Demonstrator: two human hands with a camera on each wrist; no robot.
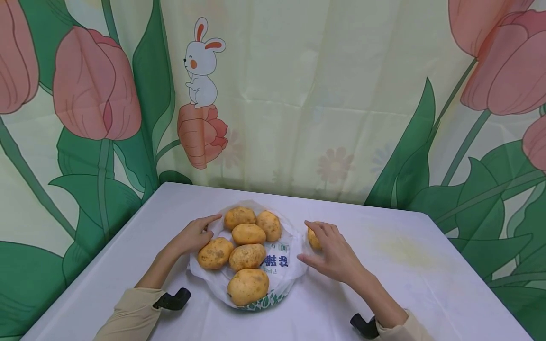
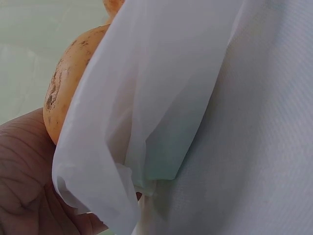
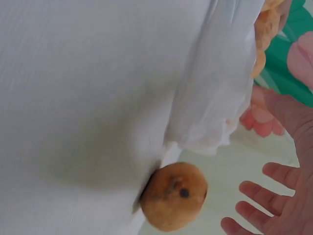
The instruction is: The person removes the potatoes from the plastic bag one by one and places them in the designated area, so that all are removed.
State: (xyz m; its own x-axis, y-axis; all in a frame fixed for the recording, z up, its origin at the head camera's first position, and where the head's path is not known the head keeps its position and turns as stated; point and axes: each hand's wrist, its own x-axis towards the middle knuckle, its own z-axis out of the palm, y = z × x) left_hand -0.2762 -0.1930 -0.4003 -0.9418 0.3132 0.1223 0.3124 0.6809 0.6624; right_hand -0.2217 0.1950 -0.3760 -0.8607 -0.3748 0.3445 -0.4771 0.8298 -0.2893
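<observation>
A white plastic bag (image 1: 279, 279) with green and blue print lies opened out on the table, its rim folded outward. Several brown-yellow potatoes (image 1: 249, 234) sit on it. At its left rim is my left hand (image 1: 192, 238), with fingers and thumb around the plastic beside a potato (image 2: 68, 78); in the left wrist view, the film hides part of the fingers. My right hand (image 1: 334, 253) hovers off the bag's right side, fingers spread and holding nothing. One single potato (image 3: 175, 197) rests on the tablecloth outside the bag, partly hidden behind that hand in the head view.
A white cloth covers the table (image 1: 409, 284), with a faint yellowish stain right of the right hand. Behind the far edge hangs a curtain (image 1: 341, 94) printed with tulips and a rabbit. Black wrist mounts (image 1: 172, 299) show at both sleeves.
</observation>
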